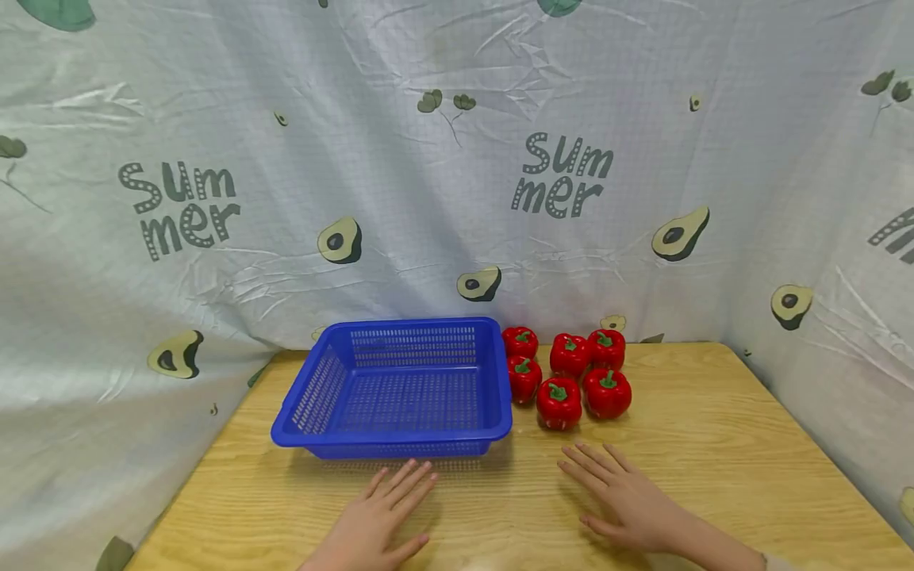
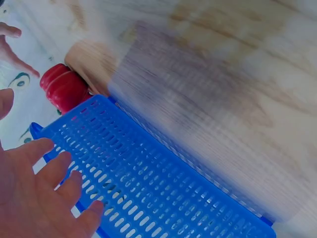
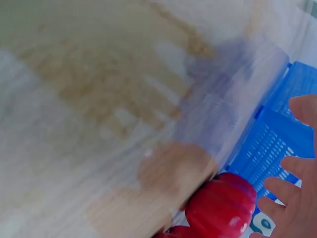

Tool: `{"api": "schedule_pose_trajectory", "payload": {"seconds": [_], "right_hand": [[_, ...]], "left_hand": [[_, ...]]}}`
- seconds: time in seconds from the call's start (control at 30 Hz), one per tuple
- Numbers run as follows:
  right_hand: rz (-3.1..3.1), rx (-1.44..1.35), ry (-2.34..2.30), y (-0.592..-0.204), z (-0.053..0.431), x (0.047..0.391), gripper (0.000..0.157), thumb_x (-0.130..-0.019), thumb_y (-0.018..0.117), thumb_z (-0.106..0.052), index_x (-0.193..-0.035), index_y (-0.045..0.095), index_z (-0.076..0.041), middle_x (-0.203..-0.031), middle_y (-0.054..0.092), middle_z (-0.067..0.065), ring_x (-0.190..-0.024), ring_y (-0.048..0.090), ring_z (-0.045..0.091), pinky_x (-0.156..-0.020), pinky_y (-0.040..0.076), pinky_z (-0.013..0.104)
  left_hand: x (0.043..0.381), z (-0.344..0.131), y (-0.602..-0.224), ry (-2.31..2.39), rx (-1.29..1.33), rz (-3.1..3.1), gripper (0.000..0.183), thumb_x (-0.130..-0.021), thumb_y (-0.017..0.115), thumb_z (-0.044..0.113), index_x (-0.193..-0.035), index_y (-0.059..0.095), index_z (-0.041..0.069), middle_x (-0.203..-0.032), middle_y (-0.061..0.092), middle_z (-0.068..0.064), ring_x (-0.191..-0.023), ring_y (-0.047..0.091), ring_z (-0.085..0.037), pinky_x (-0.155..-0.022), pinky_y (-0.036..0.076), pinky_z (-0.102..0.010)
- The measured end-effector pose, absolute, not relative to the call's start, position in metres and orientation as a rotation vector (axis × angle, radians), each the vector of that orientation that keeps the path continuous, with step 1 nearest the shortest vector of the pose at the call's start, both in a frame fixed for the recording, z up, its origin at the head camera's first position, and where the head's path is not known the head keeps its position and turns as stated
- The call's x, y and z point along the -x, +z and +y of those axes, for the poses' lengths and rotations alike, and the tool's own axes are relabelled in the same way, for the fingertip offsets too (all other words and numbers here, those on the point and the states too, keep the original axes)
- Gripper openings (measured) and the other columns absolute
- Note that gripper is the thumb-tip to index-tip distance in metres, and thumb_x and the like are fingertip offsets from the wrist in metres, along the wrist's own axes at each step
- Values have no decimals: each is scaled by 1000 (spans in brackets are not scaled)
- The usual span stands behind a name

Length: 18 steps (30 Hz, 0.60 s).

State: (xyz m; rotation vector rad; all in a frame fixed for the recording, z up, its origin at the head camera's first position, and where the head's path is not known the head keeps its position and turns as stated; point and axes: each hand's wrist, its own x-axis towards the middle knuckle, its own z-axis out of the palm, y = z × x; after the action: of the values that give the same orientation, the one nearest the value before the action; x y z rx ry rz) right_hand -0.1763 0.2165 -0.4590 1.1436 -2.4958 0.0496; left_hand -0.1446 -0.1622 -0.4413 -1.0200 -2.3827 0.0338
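Blue slotted basket (image 1: 393, 437) upright on wood-grain tabletop (image 1: 693, 428). Six red peppers (image 1: 570, 361), green-stemmed, clustered just beside its right side. Both hands hold nothing, fingers extended and slightly apart. Left hand (image 1: 374, 515): near the basket's front edge. Right hand (image 1: 628, 503): in front of the nearest peppers, apart from them.

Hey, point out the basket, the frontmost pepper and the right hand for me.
Basket (image 1: 393, 438), head view: on its front rim.
Pepper (image 1: 559, 410), head view: on its red front side, below the green stem.
Right hand (image 1: 631, 501), head view: on the back of the hand.
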Motion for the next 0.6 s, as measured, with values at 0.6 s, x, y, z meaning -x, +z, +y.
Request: {"api": "schedule_pose_trajectory", "payload": {"seconds": [0.6], "right_hand": [[-2449,-1117,147,-447,225,198,62,-69,74,-27,-124,51,-9,-122,55,6,-113,50,24,-112,9,28]], "left_hand": [[159,-183,-427,-238,1139,-2260,53,-85,58,33,-132,45,11,-129,52,-10,-124,44,-22,-114,5,-21]]}}
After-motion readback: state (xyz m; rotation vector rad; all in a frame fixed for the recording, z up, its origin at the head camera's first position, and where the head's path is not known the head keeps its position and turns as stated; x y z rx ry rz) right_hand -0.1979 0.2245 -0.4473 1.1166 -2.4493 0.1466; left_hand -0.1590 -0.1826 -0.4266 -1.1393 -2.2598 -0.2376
